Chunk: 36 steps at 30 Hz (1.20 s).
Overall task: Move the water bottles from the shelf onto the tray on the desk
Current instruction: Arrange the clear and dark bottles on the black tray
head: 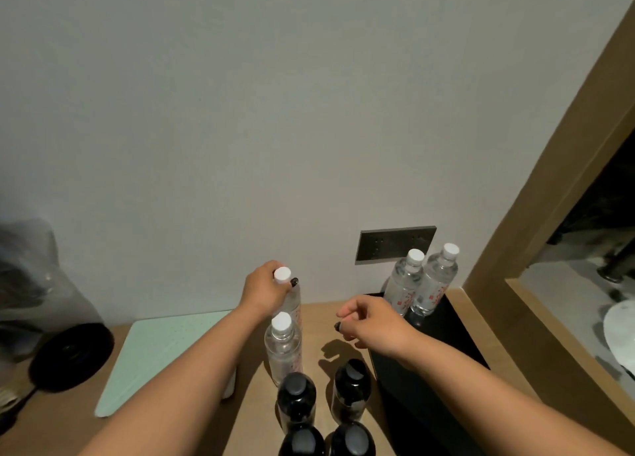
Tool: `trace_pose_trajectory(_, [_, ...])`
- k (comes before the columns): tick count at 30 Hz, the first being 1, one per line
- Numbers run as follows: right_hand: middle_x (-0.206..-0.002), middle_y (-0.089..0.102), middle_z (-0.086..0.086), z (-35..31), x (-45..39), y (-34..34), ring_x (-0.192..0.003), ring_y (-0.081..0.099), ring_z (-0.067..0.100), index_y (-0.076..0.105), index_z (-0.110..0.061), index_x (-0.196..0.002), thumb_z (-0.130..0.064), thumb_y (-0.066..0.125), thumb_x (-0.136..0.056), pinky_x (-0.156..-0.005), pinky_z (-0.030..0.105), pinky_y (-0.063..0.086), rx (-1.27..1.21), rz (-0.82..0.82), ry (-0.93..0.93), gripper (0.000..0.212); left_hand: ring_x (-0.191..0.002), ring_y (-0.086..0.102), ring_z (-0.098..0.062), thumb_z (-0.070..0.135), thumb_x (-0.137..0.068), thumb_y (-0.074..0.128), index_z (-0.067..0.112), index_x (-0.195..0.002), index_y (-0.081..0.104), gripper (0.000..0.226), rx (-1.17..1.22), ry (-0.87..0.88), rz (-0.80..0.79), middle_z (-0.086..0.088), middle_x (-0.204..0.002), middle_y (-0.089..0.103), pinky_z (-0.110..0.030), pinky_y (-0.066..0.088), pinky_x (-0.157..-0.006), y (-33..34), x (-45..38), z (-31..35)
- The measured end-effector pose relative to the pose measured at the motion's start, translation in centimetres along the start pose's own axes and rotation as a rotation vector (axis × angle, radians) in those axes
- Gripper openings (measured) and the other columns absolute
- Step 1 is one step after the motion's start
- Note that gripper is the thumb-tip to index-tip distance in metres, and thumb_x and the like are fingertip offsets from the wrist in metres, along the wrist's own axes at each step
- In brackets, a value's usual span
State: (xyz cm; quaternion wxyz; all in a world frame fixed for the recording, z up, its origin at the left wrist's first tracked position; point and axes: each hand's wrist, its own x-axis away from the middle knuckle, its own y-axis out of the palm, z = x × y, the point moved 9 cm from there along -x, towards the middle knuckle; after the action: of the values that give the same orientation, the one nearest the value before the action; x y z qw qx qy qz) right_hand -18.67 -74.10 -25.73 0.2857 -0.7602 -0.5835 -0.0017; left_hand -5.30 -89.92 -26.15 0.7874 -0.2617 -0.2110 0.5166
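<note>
My left hand point(263, 289) grips the neck of a clear water bottle with a white cap point(292, 301), standing upright on the wooden desk. A second clear bottle point(283, 347) stands just in front of it. Two more clear bottles point(403, 284) point(434, 282) stand side by side at the far end of a black tray point(429, 363) on the right. My right hand point(372, 321) hovers above the tray's near-left corner, fingers loosely curled and holding nothing.
Several dark bottles point(297, 400) stand in front of the clear ones. A pale green mat point(154, 349) lies on the left, beside a black round object point(72, 356). A grey socket plate point(395, 244) is on the wall. A wooden frame point(536, 187) rises on the right.
</note>
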Motion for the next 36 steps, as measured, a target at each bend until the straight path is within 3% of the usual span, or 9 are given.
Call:
trace_pose_trajectory(4, [-0.093,0.060,0.004,0.2,-0.2,-1.6,-0.082,0.060,0.012,0.056,-0.016,-0.108,-0.011,0.064,-0.083,-0.076,0.025,0.052,-0.056,0.104,-0.011,0.027,-0.101,0.062,-0.021,0.013,-0.082,0.068,0.018,-0.106,0.065,0.025,0.030,0.187,-0.033,-0.001,-0.105,0.068,-0.029,0.047,-0.087,-1.0,0.0,4.3])
trace_pose_trajectory(8, [-0.116,0.053,0.001,0.3,-0.3,-3.0,-0.099,0.057,0.014,0.045,-0.021,-0.124,-0.017,0.071,-0.080,-0.069,0.019,0.051,0.016,0.212,-0.054,0.052,-0.102,0.061,-0.014,0.012,-0.084,0.066,0.023,-0.106,0.065,0.025,0.108,0.339,-0.121,0.005,-0.107,0.067,-0.031,0.049,-0.091,-0.7,1.2,9.9])
trace_pose_trajectory(11, [-0.127,0.051,-0.002,1.2,-0.5,-3.7,-0.114,0.054,0.013,0.043,-0.021,-0.127,-0.024,0.075,-0.076,-0.088,0.026,0.051,0.111,0.248,-0.105,0.060,-0.103,0.061,-0.013,0.011,-0.085,0.066,0.022,-0.110,0.064,0.027,0.246,0.307,-0.203,0.003,-0.112,0.067,-0.027,0.051,-0.083,1.0,2.0,12.2])
trace_pose_trajectory(16, [-0.135,0.046,0.002,5.3,0.2,-6.5,-0.123,0.048,0.018,0.040,-0.018,-0.132,-0.024,0.078,-0.072,-0.103,0.036,0.045,0.144,0.321,-0.028,0.072,-0.087,0.058,-0.001,0.002,-0.086,0.063,0.018,-0.112,0.064,0.030,0.275,0.256,-0.378,0.001,-0.112,0.068,-0.012,0.047,-0.065,6.1,3.8,14.2])
trace_pose_trajectory(18, [-0.136,0.046,0.000,6.7,0.7,-7.4,-0.125,0.047,0.016,0.038,-0.020,-0.135,-0.022,0.080,-0.070,-0.104,0.035,0.043,0.114,0.320,-0.035,0.077,-0.087,0.060,0.000,-0.002,-0.084,0.063,0.014,-0.114,0.063,0.034,0.249,0.270,-0.449,0.000,-0.109,0.067,-0.009,0.049,-0.064,8.5,4.7,15.0])
trace_pose_trajectory(21, [-0.128,0.055,-0.003,8.2,1.2,-7.8,-0.117,0.053,0.011,0.042,-0.024,-0.130,-0.018,0.077,-0.072,-0.098,0.029,0.046,0.022,0.273,-0.085,0.068,-0.093,0.064,-0.007,-0.006,-0.082,0.064,0.015,-0.111,0.064,0.036,0.261,0.271,-0.511,0.000,-0.106,0.068,-0.014,0.051,-0.069,11.6,5.2,15.7])
trace_pose_trajectory(28, [-0.120,0.058,-0.006,11.8,0.3,-11.1,-0.113,0.055,0.010,0.047,-0.031,-0.120,-0.017,0.076,-0.073,-0.096,0.030,0.046,-0.050,0.391,-0.086,0.057,-0.102,0.065,-0.008,-0.003,-0.079,0.069,0.017,-0.109,0.064,0.036,0.246,0.311,-0.523,0.000,-0.110,0.069,-0.028,0.055,-0.088,15.4,4.9,17.6])
trace_pose_trajectory(32, [-0.121,0.058,-0.001,13.4,-1.2,-12.5,-0.111,0.055,0.011,0.048,-0.023,-0.124,-0.013,0.077,-0.072,-0.094,0.026,0.043,-0.064,0.473,-0.083,0.060,-0.098,0.067,-0.009,0.003,-0.080,0.071,0.016,-0.115,0.062,0.038,0.272,0.290,-0.451,-0.002,-0.107,0.070,-0.030,0.055,-0.089,15.9,3.7,18.0])
trace_pose_trajectory(36, [-0.126,0.057,0.005,15.6,-2.8,-12.9,-0.116,0.055,0.019,0.048,-0.016,-0.128,-0.011,0.079,-0.069,-0.095,0.026,0.042,-0.103,0.526,-0.035,0.067,-0.090,0.067,-0.006,0.008,-0.085,0.067,0.015,-0.120,0.057,0.037,0.287,0.247,-0.359,-0.004,-0.109,0.069,-0.013,0.053,-0.077,14.8,1.9,17.7])
